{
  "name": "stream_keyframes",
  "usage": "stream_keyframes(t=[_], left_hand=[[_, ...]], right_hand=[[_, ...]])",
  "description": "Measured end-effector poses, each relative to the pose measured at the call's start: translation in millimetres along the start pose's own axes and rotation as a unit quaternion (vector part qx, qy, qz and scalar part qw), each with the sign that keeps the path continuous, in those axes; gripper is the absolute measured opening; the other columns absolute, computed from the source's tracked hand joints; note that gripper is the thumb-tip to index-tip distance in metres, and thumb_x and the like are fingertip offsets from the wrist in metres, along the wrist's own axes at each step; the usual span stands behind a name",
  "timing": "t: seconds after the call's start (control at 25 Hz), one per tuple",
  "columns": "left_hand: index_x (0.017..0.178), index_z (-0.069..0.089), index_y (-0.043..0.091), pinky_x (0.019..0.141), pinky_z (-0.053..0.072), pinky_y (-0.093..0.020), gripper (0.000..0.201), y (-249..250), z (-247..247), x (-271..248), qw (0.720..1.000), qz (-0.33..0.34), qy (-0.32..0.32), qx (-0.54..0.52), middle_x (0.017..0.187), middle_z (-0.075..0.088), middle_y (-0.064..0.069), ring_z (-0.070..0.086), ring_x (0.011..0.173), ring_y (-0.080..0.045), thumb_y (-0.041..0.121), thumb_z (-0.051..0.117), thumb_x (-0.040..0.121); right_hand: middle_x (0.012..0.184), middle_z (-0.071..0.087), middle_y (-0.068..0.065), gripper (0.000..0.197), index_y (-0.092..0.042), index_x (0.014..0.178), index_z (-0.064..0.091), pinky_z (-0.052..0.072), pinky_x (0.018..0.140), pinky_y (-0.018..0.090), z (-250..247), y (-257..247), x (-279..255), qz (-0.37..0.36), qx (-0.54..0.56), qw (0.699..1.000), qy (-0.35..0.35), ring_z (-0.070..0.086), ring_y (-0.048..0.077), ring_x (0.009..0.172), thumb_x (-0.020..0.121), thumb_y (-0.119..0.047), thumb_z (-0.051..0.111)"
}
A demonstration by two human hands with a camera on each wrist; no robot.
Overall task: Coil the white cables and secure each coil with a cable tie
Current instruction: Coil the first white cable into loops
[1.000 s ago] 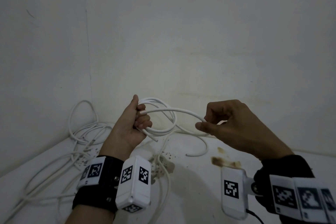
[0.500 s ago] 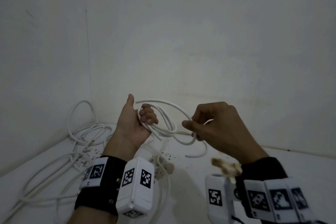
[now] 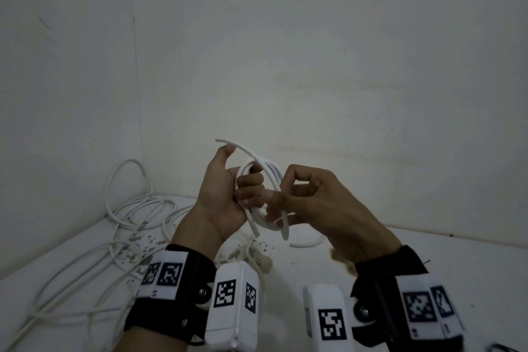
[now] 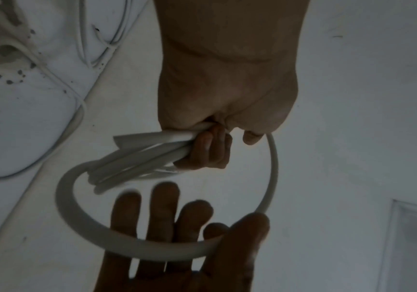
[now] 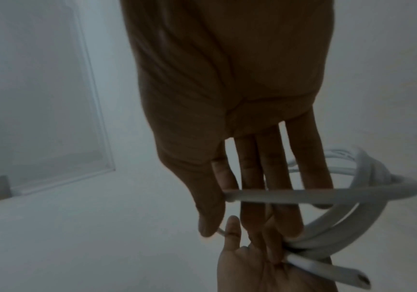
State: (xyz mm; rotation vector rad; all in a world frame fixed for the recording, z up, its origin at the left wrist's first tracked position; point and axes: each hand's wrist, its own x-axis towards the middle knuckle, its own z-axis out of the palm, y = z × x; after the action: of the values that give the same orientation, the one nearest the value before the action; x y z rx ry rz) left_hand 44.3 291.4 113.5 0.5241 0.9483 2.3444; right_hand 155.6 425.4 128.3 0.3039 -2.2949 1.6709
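Left hand (image 3: 225,194) clamps a coil (image 3: 264,180) above the white counter (image 3: 428,248); right hand (image 3: 320,208) pinches its free strand. Loose cables (image 3: 125,208) crowd the stained left corner against white walls (image 3: 314,51).

Both hands raised close together: left hand (image 3: 225,197) fisted, thumb up; right hand (image 3: 317,208) pinching, fingers extended.

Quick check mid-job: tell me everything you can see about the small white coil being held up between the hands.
The coil is a smooth, round white cable wound into several small loops, held in the air above the surface. The left hand grips the bunched loops, fingers curled round them. One cut end pokes out below that hand; another end sticks out above the thumb. The right hand guides the outermost loop with thumb and fingers. No cable tie shows on it.
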Motion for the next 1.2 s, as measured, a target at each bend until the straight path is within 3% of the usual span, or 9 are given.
stream_keyframes(t=[0.2, 0.28, 0.4, 0.52, 0.72, 0.88, 1.0, 1.12, 1.2], left_hand=[[0.082, 0.057, 0.001, 0.042, 0.026, -0.019, 0.053, -5.7, 2.9, 1.8, 1.0, -0.013, 0.003, -0.007, 0.057, 0.03, 0.002, 0.027, 0.044, -0.009, 0.047, 0.033, 0.095], [0.084, 0.057, 0.002, 0.051, 0.037, -0.023, 0.051, -8.4, 6.2, 2.3, 1.0, -0.018, 0.011, 0.023, 0.065, 0.036, -0.001, 0.038, 0.054, -0.014, 0.046, 0.032, 0.094], [0.081, 0.058, 0.003, 0.054, 0.042, -0.027, 0.057, -13.7, 10.4, 1.9, 0.995, -0.03, 0.025, 0.092, 0.066, 0.047, -0.007, 0.048, 0.054, -0.018, 0.051, 0.03, 0.095], [0.067, 0.06, 0.007, 0.046, 0.042, -0.024, 0.084, -18.4, 16.6, 2.2, 0.978, -0.039, 0.057, 0.196, 0.056, 0.049, -0.008, 0.049, 0.045, -0.018, 0.076, 0.021, 0.091], [0.084, 0.066, 0.009, 0.041, 0.041, -0.022, 0.089, -25.4, 24.5, -1.5, 0.939, -0.024, 0.093, 0.331, 0.047, 0.057, -0.003, 0.053, 0.037, -0.014, 0.085, 0.02, 0.081], [0.073, 0.058, 0.009, 0.039, 0.039, -0.021, 0.076, -25.4, 25.8, -5.4, 0.938, -0.039, 0.091, 0.332, 0.044, 0.046, -0.003, 0.044, 0.035, -0.014, 0.081, 0.034, 0.084], [0.084, 0.07, 0.002, 0.058, 0.048, -0.031, 0.08, -27.5, 21.7, -2.2, 0.924, -0.019, 0.1, 0.368, 0.065, 0.062, -0.01, 0.058, 0.058, -0.021, 0.075, 0.038, 0.088], [0.069, 0.059, 0.012, 0.047, 0.037, -0.027, 0.075, -24.6, 19.8, -5.5, 0.906, -0.011, 0.087, 0.415, 0.052, 0.046, 0.0, 0.04, 0.045, -0.013, 0.082, 0.033, 0.083], [0.068, 0.046, 0.018, 0.045, 0.025, -0.025, 0.069, -18.5, 17.1, -8.3, 0.909, -0.021, 0.071, 0.41, 0.054, 0.03, 0.004, 0.024, 0.045, -0.012, 0.085, 0.037, 0.078]], right_hand=[[0.082, 0.077, 0.01, 0.029, 0.002, 0.069, 0.057, 0.053, 0.066, 0.026, 10.6, 8.0, 4.6, -0.008, 0.01, 0.999, 0.032, 0.075, 0.025, 0.081, 0.08, -0.01, 0.081], [0.072, 0.075, 0.001, 0.029, -0.006, 0.066, 0.06, 0.047, 0.059, 0.017, 14.3, 11.2, 7.1, 0.009, -0.03, 0.998, 0.059, 0.069, 0.017, 0.065, 0.079, -0.017, 0.083], [0.062, 0.071, 0.006, 0.031, -0.002, 0.074, 0.057, 0.042, 0.044, 0.024, 14.6, 13.5, 7.0, 0.035, -0.045, 0.995, 0.081, 0.064, 0.021, 0.05, 0.085, -0.022, 0.078], [0.063, 0.071, 0.013, 0.03, -0.004, 0.077, 0.057, 0.038, 0.04, 0.025, 13.0, 10.3, 4.7, 0.073, -0.018, 0.995, 0.063, 0.071, 0.03, 0.058, 0.093, -0.026, 0.07], [0.074, 0.074, 0.017, 0.028, 0.0, 0.09, 0.059, 0.042, 0.046, 0.028, 15.6, 11.2, 5.0, 0.093, -0.026, 0.995, 0.006, 0.074, 0.034, 0.07, 0.101, -0.025, 0.054], [0.081, 0.074, 0.02, 0.026, 0.005, 0.095, 0.065, 0.05, 0.054, 0.029, 12.9, 16.1, 7.6, 0.089, 0.03, 0.995, -0.017, 0.072, 0.031, 0.072, 0.102, -0.015, 0.05], [0.071, 0.072, 0.008, 0.022, -0.003, 0.079, 0.073, 0.045, 0.048, 0.023, 9.8, 16.7, 6.9, 0.065, -0.067, 0.996, 0.016, 0.064, 0.016, 0.058, 0.094, -0.015, 0.062], [0.053, 0.063, -0.003, 0.024, -0.017, 0.06, 0.073, 0.041, 0.046, 0.02, 7.7, 11.3, 6.3, 0.043, -0.138, 0.986, 0.082, 0.055, 0.01, 0.049, 0.083, -0.021, 0.07], [0.053, 0.06, -0.006, 0.021, -0.017, 0.062, 0.068, 0.044, 0.052, 0.027, 1.4, 11.8, 9.3, 0.014, -0.126, 0.974, 0.186, 0.052, 0.01, 0.051, 0.081, -0.027, 0.069]])
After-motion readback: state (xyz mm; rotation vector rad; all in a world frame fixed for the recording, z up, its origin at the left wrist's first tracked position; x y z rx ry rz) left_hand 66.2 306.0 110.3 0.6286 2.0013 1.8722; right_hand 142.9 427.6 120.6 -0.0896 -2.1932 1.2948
